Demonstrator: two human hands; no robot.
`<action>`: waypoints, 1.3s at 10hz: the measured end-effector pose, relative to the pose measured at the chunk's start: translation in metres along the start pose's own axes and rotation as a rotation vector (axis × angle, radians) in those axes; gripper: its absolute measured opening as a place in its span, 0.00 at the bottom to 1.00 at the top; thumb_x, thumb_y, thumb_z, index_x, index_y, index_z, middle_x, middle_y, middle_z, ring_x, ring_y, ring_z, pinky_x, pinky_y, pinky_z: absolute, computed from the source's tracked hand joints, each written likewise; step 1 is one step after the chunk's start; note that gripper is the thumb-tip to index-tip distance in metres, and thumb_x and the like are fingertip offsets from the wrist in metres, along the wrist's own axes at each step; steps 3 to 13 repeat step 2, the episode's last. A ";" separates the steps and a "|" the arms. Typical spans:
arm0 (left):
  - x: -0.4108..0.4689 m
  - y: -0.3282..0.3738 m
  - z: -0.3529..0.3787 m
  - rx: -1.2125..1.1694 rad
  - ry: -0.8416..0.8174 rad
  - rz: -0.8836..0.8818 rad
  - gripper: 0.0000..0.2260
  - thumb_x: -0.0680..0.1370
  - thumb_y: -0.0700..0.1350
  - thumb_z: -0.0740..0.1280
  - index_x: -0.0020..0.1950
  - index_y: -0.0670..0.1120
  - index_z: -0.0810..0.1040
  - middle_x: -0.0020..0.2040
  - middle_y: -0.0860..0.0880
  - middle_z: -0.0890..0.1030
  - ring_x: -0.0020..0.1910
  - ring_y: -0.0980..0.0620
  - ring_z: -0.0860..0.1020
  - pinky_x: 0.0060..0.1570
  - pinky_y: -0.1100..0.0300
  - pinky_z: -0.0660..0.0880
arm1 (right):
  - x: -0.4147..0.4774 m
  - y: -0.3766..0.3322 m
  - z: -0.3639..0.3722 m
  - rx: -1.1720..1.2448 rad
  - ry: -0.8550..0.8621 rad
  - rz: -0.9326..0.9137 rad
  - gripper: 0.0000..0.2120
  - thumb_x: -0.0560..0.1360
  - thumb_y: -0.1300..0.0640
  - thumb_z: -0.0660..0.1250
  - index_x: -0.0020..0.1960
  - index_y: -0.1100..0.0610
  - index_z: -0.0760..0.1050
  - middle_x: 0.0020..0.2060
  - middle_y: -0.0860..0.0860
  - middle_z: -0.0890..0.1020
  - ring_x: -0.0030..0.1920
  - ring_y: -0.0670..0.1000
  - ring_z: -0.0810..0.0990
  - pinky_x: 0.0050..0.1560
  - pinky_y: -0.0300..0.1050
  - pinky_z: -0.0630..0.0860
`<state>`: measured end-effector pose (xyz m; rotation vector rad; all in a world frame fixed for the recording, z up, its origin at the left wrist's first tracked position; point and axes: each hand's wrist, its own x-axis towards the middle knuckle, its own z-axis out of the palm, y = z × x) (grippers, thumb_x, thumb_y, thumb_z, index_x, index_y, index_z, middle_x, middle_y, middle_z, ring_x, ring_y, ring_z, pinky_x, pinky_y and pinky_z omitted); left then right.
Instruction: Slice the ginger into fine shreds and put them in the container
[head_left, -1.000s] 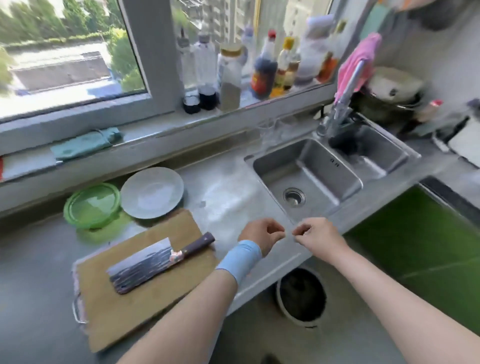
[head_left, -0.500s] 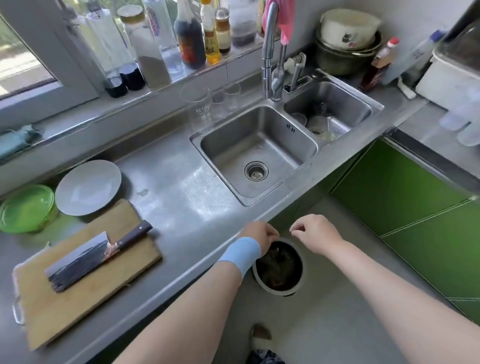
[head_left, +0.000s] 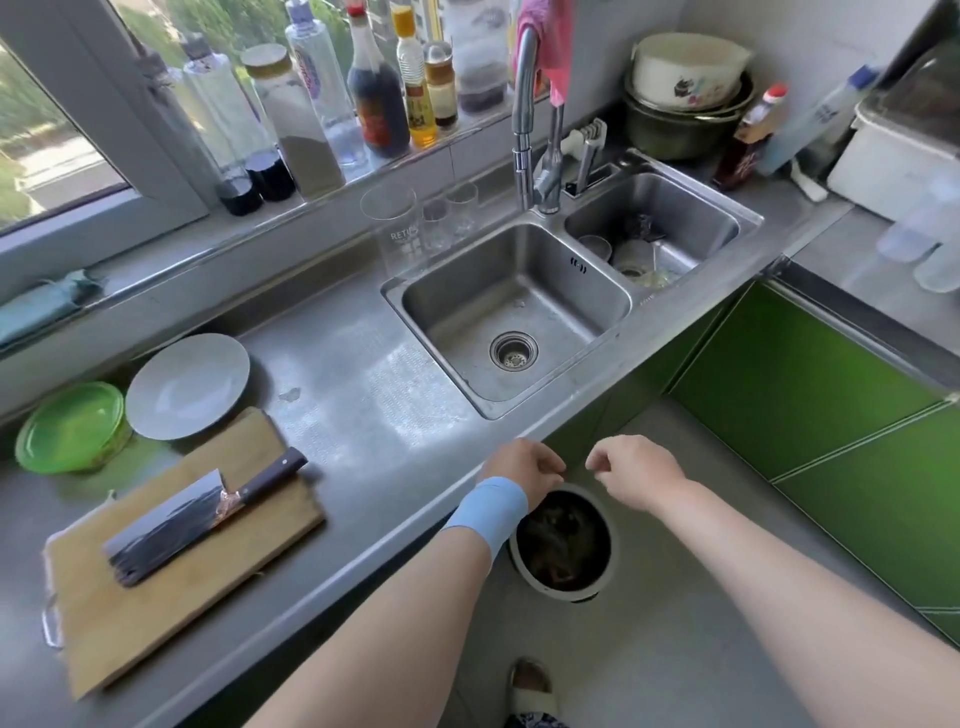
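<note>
Watching the feed from my end: long grey stainless steel counter under a window, green cabinet doors below it on the right, grey floor.

Both hands are out past the counter's front edge, over a round white-rimmed waste bin on the floor. Left hand, with a light blue wristband, has its fingers curled in. Right hand is curled too, thumb and fingertips drawn together. Can't tell whether either one has anything in it, and I can't make out the ginger anywhere, so if it's there it's hidden in the fingers.

At the counter's front left corner sits a rectangular wooden cutting board with a dark-bladed, brown-handled cleaver lying flat on it. Just behind the board, toward the back left, are a round grey plate and a round green plastic container, side by side.

Right half of the counter is a steel double-basin sink, tall chrome faucet at its back edge with a pink cloth draped over the top. A row of sauce bottles and jars lines the windowsill.
</note>
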<state>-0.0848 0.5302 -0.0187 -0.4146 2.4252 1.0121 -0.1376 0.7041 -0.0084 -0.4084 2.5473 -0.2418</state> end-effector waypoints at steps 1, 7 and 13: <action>-0.011 0.003 -0.004 0.054 0.007 0.053 0.15 0.77 0.54 0.71 0.63 0.55 0.80 0.59 0.56 0.82 0.58 0.53 0.79 0.60 0.56 0.76 | -0.002 -0.004 -0.001 -0.003 0.014 -0.021 0.04 0.77 0.53 0.67 0.48 0.43 0.77 0.50 0.43 0.80 0.52 0.49 0.79 0.50 0.45 0.76; -0.020 -0.004 -0.012 -0.009 -0.034 0.066 0.17 0.80 0.54 0.66 0.68 0.54 0.77 0.63 0.54 0.80 0.61 0.50 0.78 0.64 0.53 0.74 | -0.003 -0.024 -0.006 -0.038 -0.080 -0.071 0.14 0.79 0.54 0.64 0.63 0.44 0.76 0.59 0.46 0.80 0.59 0.50 0.78 0.56 0.47 0.76; -0.020 -0.004 -0.012 -0.009 -0.034 0.066 0.17 0.80 0.54 0.66 0.68 0.54 0.77 0.63 0.54 0.80 0.61 0.50 0.78 0.64 0.53 0.74 | -0.003 -0.024 -0.006 -0.038 -0.080 -0.071 0.14 0.79 0.54 0.64 0.63 0.44 0.76 0.59 0.46 0.80 0.59 0.50 0.78 0.56 0.47 0.76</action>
